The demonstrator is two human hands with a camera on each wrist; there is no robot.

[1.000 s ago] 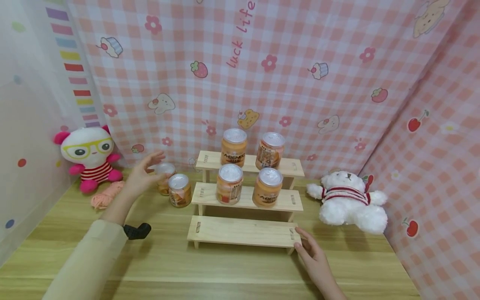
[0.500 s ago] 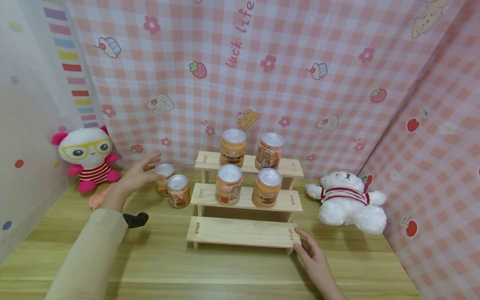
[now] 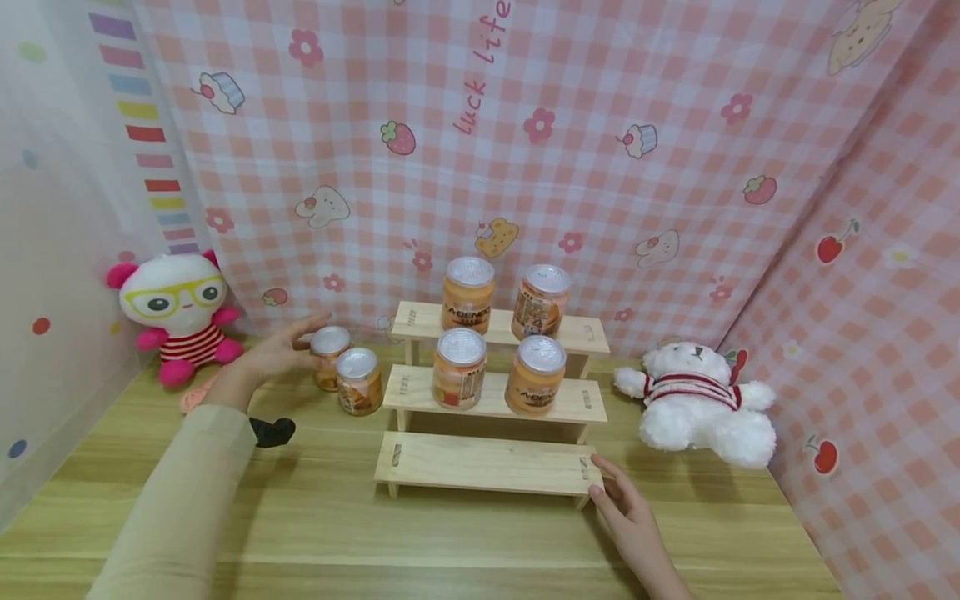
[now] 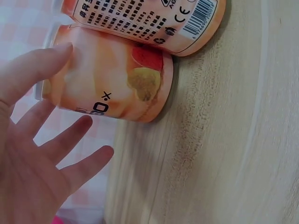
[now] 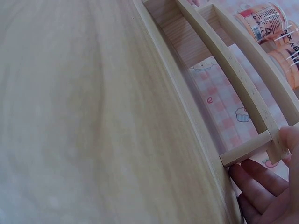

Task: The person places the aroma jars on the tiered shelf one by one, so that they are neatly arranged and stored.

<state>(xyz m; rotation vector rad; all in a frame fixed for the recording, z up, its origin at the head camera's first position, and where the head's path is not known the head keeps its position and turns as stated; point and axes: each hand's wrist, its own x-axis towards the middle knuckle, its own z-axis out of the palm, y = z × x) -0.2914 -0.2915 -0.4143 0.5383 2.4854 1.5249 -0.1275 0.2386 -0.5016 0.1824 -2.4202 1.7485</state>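
Two clear jars with silver lids and orange contents stand left of the stepped wooden shelf (image 3: 480,462): a rear jar (image 3: 327,367) and a front jar (image 3: 360,385). My left hand (image 3: 281,350) is at the rear jar, fingers spread and fairly straight. In the left wrist view the thumb lies over that jar (image 4: 103,74) near its lid, the other fingers reaching past its far side. My right hand (image 3: 633,521) holds the right end of the lowest step, thumb at the front corner. In the right wrist view its fingers (image 5: 261,186) lie beside the shelf leg.
Matching jars stand on the upper steps, two on the top step (image 3: 581,332) and two on the middle step (image 3: 581,400). A panda plush (image 3: 180,308) sits at left by peach yarn (image 3: 197,396). A white bear plush (image 3: 697,404) lies right of the shelf.
My left hand has lowered and come in closer to the rear jar. The right hand stays at the shelf end, and the jars have not moved.
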